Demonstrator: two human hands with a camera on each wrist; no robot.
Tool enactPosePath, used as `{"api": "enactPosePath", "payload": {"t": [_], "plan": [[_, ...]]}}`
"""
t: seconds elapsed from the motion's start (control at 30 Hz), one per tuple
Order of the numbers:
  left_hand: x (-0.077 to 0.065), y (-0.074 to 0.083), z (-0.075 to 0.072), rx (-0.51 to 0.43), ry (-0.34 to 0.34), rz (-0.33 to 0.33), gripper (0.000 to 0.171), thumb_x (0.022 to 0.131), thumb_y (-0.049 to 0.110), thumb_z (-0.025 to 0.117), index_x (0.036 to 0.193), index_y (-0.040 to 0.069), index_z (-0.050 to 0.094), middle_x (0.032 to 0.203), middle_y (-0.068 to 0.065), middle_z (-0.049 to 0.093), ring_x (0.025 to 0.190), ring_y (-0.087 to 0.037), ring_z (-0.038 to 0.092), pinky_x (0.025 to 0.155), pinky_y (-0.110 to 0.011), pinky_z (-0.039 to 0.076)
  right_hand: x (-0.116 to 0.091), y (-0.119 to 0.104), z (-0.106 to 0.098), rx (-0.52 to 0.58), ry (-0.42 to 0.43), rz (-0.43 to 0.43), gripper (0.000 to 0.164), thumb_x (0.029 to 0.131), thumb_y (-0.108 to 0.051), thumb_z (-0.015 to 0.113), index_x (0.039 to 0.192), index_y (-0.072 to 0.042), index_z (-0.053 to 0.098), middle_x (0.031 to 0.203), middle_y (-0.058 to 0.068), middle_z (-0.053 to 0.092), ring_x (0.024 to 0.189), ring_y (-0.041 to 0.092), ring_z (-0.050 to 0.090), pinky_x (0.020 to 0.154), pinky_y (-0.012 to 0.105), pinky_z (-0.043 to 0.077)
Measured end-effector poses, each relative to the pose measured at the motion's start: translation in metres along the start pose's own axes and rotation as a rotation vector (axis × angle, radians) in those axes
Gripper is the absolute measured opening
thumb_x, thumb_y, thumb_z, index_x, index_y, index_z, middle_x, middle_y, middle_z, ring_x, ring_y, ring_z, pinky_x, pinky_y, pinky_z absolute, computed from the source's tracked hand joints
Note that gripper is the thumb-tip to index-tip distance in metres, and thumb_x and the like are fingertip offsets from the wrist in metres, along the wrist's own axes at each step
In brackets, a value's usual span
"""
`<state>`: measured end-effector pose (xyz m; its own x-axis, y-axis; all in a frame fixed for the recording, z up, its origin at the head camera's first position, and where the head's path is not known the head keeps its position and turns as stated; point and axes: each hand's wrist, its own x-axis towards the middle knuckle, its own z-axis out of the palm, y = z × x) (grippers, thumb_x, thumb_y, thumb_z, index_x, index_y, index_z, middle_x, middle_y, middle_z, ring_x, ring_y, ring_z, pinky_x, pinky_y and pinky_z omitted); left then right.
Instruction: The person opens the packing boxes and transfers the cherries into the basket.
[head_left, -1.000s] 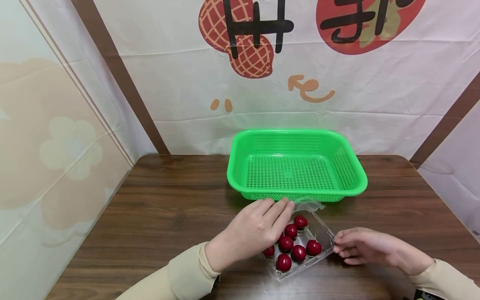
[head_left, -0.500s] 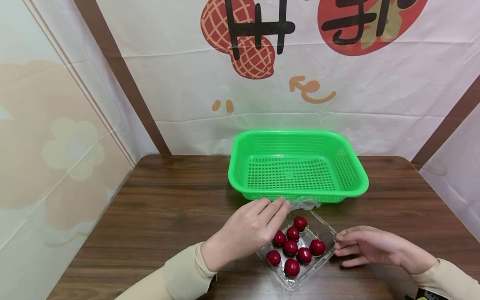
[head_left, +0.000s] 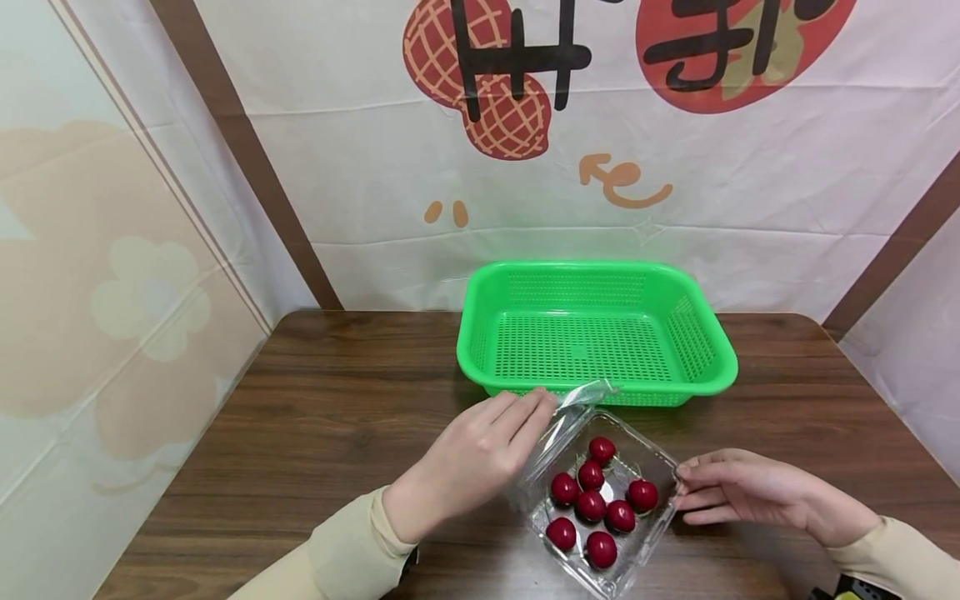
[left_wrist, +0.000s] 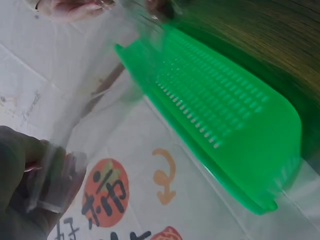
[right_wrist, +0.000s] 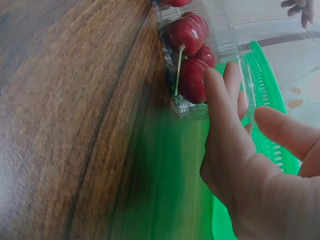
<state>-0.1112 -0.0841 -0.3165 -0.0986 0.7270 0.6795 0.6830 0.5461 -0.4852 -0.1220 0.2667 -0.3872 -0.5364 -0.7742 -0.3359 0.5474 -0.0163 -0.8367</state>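
Note:
A clear plastic clamshell box [head_left: 645,442] sits turned at an angle on the table, with several dark red cherries [head_left: 591,505] inside. My left hand [head_left: 480,442] pinches the raised clear lid [head_left: 551,446] by its far-left part, and the lid leans up from the box's left side. At the box's right corner, my right hand [head_left: 765,496] holds the wall between thumb and fingers. Close up in the right wrist view, cherries [right_wrist: 192,80] with a green stem lie behind the clear wall near the fingers. The left wrist view has the lid [left_wrist: 70,125] blurred.
Right behind the box stands a green plastic basket [head_left: 720,367] with mesh sides and floor, holding nothing; the lid's far corner overlaps its front rim. The brown wooden table [head_left: 360,392] extends to both sides. A printed cloth [head_left: 360,192] hangs behind it.
My left hand has moved left and toward me, swinging the lid wider off the box. The box has turned and shifted nearer, baring more cherries. The right hand stays at its corner.

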Motion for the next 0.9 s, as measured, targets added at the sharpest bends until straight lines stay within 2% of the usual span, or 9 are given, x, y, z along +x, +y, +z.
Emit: {"api": "enactPosePath", "payload": {"t": [0.27, 0.53, 0.9], "plan": [[-0.011, -0.004, -0.002, -0.015, -0.033, -0.033, 0.027, 0.09, -0.004, 0.042, 0.104, -0.006, 0.065, 0.096, -0.014, 0.07, 0.078, -0.019, 0.061, 0.069, -0.023, 0.054, -0.001, -0.004, -0.003, -0.009, 0.006, 0.009, 0.026, 0.099, -0.006, 0.029, 0.109, -0.001, 0.053, 0.103, 0.008, 0.061, 0.102, 0.023, 0.059, 0.096, 0.044, 0.043], [-0.015, -0.006, -0.003, -0.016, -0.053, -0.043, 0.026, 0.091, -0.003, 0.042, 0.104, -0.006, 0.064, 0.097, -0.015, 0.07, 0.081, -0.019, 0.061, 0.072, -0.023, 0.054, 0.001, -0.008, -0.004, -0.025, 0.037, 0.029, 0.024, 0.099, -0.009, 0.031, 0.107, -0.003, 0.053, 0.102, 0.006, 0.06, 0.101, 0.021, 0.059, 0.095, 0.045, 0.044], [-0.025, -0.009, -0.005, -0.013, -0.055, -0.077, 0.026, 0.092, 0.001, 0.043, 0.103, -0.006, 0.065, 0.095, -0.015, 0.071, 0.074, -0.017, 0.062, 0.065, -0.024, 0.055, 0.001, -0.009, -0.005, -0.143, 0.12, 0.029, 0.023, 0.099, -0.014, 0.035, 0.105, -0.005, 0.055, 0.101, 0.004, 0.06, 0.1, 0.02, 0.059, 0.088, 0.041, 0.05]]}}
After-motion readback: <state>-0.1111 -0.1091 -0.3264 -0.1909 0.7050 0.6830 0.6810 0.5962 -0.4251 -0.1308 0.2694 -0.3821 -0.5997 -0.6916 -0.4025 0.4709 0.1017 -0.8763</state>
